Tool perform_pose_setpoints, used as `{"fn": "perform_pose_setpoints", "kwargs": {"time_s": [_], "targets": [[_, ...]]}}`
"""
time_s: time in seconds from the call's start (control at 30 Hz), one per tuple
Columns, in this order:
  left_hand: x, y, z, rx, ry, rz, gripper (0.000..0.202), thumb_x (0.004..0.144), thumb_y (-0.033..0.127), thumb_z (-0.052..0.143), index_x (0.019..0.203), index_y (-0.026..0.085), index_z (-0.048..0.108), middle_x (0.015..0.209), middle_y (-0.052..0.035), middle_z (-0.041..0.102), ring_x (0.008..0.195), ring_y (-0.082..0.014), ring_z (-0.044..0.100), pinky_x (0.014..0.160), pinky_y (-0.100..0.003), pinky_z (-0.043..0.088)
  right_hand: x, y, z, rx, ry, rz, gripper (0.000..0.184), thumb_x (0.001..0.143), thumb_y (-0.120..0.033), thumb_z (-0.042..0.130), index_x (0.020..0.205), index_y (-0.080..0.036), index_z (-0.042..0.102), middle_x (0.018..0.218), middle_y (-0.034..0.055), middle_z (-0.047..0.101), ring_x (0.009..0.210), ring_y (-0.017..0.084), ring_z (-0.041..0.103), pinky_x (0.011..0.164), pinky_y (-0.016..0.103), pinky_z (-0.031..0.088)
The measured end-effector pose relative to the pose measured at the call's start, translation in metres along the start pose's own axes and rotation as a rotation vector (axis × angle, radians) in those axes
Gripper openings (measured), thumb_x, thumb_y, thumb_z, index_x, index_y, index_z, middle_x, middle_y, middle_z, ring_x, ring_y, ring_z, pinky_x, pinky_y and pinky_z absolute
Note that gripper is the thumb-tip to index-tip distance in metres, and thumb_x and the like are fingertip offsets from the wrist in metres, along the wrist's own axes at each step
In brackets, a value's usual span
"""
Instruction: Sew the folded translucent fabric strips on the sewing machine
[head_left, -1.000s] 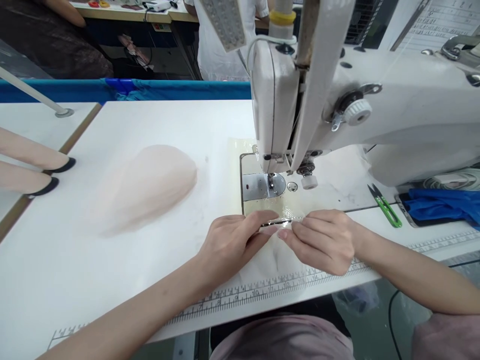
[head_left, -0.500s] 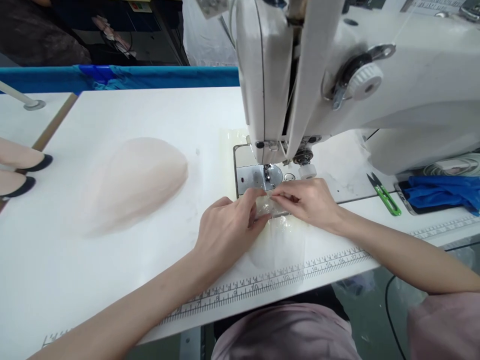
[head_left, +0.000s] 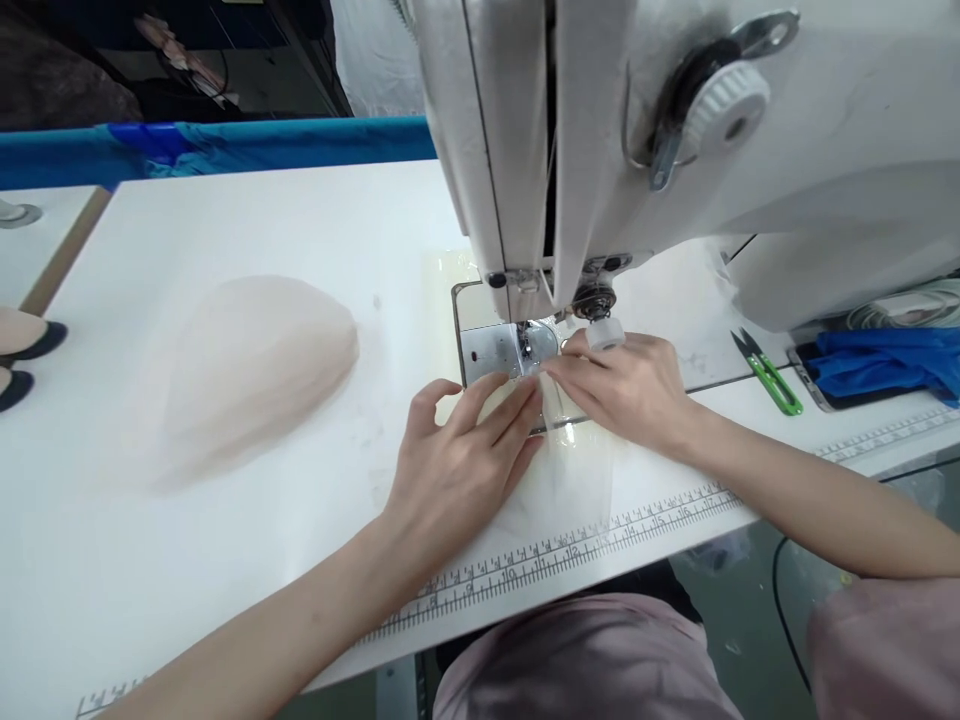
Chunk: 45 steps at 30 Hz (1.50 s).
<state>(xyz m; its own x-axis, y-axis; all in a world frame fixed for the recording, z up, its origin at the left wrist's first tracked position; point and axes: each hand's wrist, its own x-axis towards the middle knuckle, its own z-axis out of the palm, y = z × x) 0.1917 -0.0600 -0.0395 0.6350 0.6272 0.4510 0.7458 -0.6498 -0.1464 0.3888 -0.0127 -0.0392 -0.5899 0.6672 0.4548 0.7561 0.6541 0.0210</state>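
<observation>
A thin, pale sheer fabric piece (head_left: pixel 559 480) lies on the white table in front of the white sewing machine (head_left: pixel 675 150). My left hand (head_left: pixel 457 460) rests flat on it, fingers stretched toward the metal needle plate (head_left: pixel 487 352). My right hand (head_left: pixel 626 385) has its fingers pressed together on the fabric's far edge, right at the presser foot (head_left: pixel 531 345). The fabric edge under the fingertips is partly hidden.
A stack of pale pink sheer pieces (head_left: pixel 240 375) lies to the left. Green thread snips (head_left: pixel 769 372) and a blue cloth (head_left: pixel 885 365) over a phone sit at the right. A printed ruler (head_left: pixel 570 555) runs along the table's front edge. Dark-tipped pink items (head_left: pixel 22 350) are at far left.
Both hands slid the fabric away from the table edge up to the presser foot. My left hand has flattened out. The camera has leaned closer to the machine.
</observation>
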Motion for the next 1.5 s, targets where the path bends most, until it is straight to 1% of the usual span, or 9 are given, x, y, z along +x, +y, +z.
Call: {"fn": "perform_pose_setpoints", "kwargs": {"time_s": [0.13,0.27,0.37,0.47,0.57,0.7,0.93,1.23,1.5], "targets": [[0.0037,-0.0071,0.0042,-0.022,-0.003,-0.008,0.024,0.093,0.022,0.055,0.116,0.018,0.063,0.119,0.0007,0.068,0.114,-0.024,0.06,0.088,-0.044,0.036,-0.0032,-0.0046,-0.0019,-0.056,-0.061,-0.019,0.025,0.095,-0.024,0.047,0.104,-0.021,0.07,0.088,0.0,0.071,0.056,0.008,0.048,0.05,0.026,0.027],[0.0038,-0.0068,0.0026,-0.016,-0.054,-0.033,0.029,0.095,0.024,0.051,0.123,0.019,0.059,0.123,-0.0019,0.066,0.119,-0.0253,0.058,0.091,-0.045,0.036,-0.0029,-0.0045,0.0003,-0.056,-0.147,0.007,0.028,0.097,-0.026,0.044,0.104,-0.018,0.07,0.095,0.0028,0.07,0.059,0.01,0.049,0.049,0.029,0.023],[0.0038,-0.0049,-0.0004,-0.03,-0.108,-0.06,0.034,0.096,0.025,0.049,0.129,0.019,0.055,0.127,-0.0061,0.063,0.121,-0.028,0.056,0.091,-0.048,0.037,-0.0011,-0.0028,0.0007,-0.048,-0.175,0.02,0.03,0.097,-0.025,0.042,0.103,-0.018,0.071,0.101,0.0043,0.07,0.06,0.01,0.049,0.049,0.03,0.022],[0.0054,-0.0049,-0.0009,-0.081,-0.135,-0.088,0.038,0.095,0.024,0.048,0.133,0.022,0.052,0.128,-0.008,0.062,0.123,-0.0314,0.054,0.092,-0.052,0.039,0.0009,-0.0017,0.0007,-0.066,-0.198,0.029,0.032,0.098,-0.028,0.042,0.1,-0.019,0.073,0.101,0.0043,0.07,0.06,0.011,0.049,0.049,0.031,0.02],[0.0075,-0.006,0.0002,-0.108,-0.148,-0.111,0.038,0.095,0.023,0.048,0.133,0.023,0.052,0.129,-0.0089,0.062,0.125,-0.0322,0.053,0.093,-0.055,0.039,0.0018,-0.0011,0.0014,-0.085,-0.188,0.026,0.033,0.098,-0.029,0.042,0.098,-0.018,0.074,0.098,0.004,0.071,0.062,0.012,0.05,0.048,0.031,0.019],[0.0084,-0.007,0.0011,-0.094,-0.16,-0.117,0.035,0.096,0.024,0.046,0.131,0.021,0.053,0.129,-0.0098,0.061,0.126,-0.0311,0.052,0.094,-0.054,0.039,0.0018,-0.0005,0.0024,-0.102,-0.156,0.019,0.031,0.097,-0.028,0.043,0.103,-0.019,0.072,0.1,0.005,0.07,0.066,0.013,0.052,0.048,0.031,0.019],[0.0071,-0.0062,0.0019,-0.049,-0.139,-0.103,0.035,0.097,0.025,0.045,0.131,0.017,0.053,0.128,-0.011,0.062,0.126,-0.0305,0.052,0.094,-0.053,0.038,0.0029,-0.0004,0.0013,-0.108,-0.206,0.027,0.031,0.097,-0.027,0.042,0.104,-0.02,0.071,0.103,0.0061,0.069,0.067,0.013,0.052,0.048,0.032,0.02],[0.0087,-0.0055,0.0018,-0.033,-0.131,-0.111,0.033,0.096,0.025,0.046,0.128,0.022,0.055,0.126,-0.009,0.064,0.125,-0.0291,0.053,0.093,-0.051,0.038,0.0031,0.0002,0.0005,-0.089,-0.187,0.033,0.028,0.097,-0.025,0.044,0.106,-0.021,0.071,0.105,0.0045,0.069,0.067,0.013,0.054,0.048,0.032,0.019],[0.0106,-0.0105,0.0063,-0.088,-0.132,-0.144,0.035,0.095,0.025,0.047,0.129,0.022,0.055,0.127,-0.0107,0.063,0.125,-0.0319,0.052,0.095,-0.055,0.037,0.0046,0.0019,0.002,-0.105,-0.199,0.058,0.029,0.097,-0.028,0.044,0.115,-0.022,0.066,0.109,0.0073,0.068,0.072,0.015,0.056,0.049,0.032,0.022]]}}
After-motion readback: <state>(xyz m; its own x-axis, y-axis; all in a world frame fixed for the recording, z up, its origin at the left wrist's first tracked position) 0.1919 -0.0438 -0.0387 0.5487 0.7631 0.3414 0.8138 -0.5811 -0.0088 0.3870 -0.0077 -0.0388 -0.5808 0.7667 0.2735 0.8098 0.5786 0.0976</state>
